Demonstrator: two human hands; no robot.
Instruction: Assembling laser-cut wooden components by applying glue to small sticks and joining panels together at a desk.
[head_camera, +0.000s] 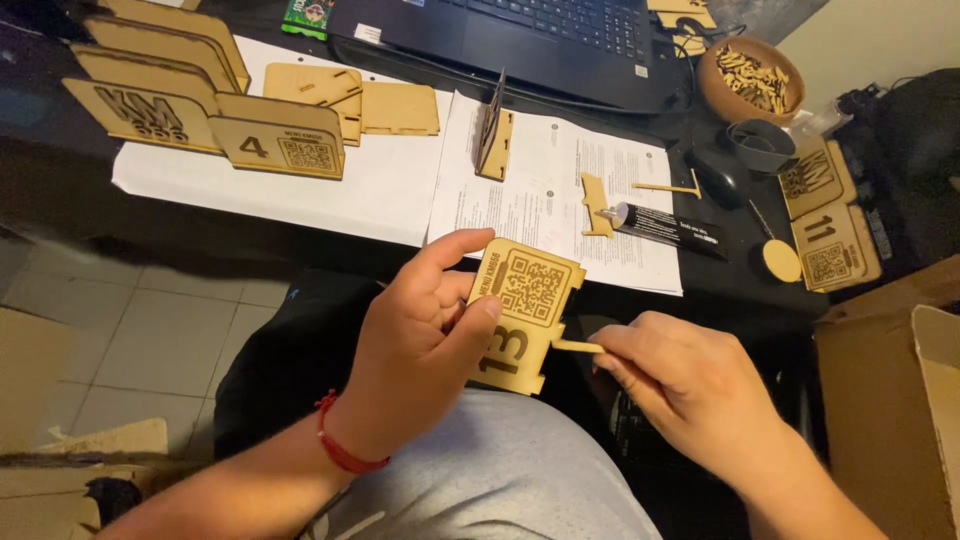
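Seen from the head cam: a person's left hand (420, 345), red cord at the wrist, grips a thin laser-cut wooden plaque (520, 312) over the lap, below the desk's near edge. Thumb lies across the plaque's top left corner, index finger pressed on its face, other fingers behind; the grasp is firm, not wide. Plaque is flat, pale plywood w/ burnt-brown edges, rounded top corners, a square code patch engraved in the upper half, a cut-out number below, and a notch in the right side. Right hand (680, 385) pinches a slim wooden strip (578, 346) btwn thumb and fingertips, fingers curled close; the strip's free end touches the plaque's right edge at the notch. On the desk, white printed sheets (545, 190) lie near the front edge; on them a black glue tube (668, 225) lies on its side, w/ small flat wooden offcuts (596, 205) just beside its nozzle. A half-built stand (494, 128) sits upright further back on the sheets. Towards the left edge, several finished plaques (215, 125) stand in a row on more white paper. A laptop (530, 40) sits at the back edge. Towards the right corner: a round brown bowl of small wooden bits (750, 78), a roll of dark tape (760, 145), more engraved plaques (825, 225) lying flat. Cardboard box (890, 400) at right, beside the knee.
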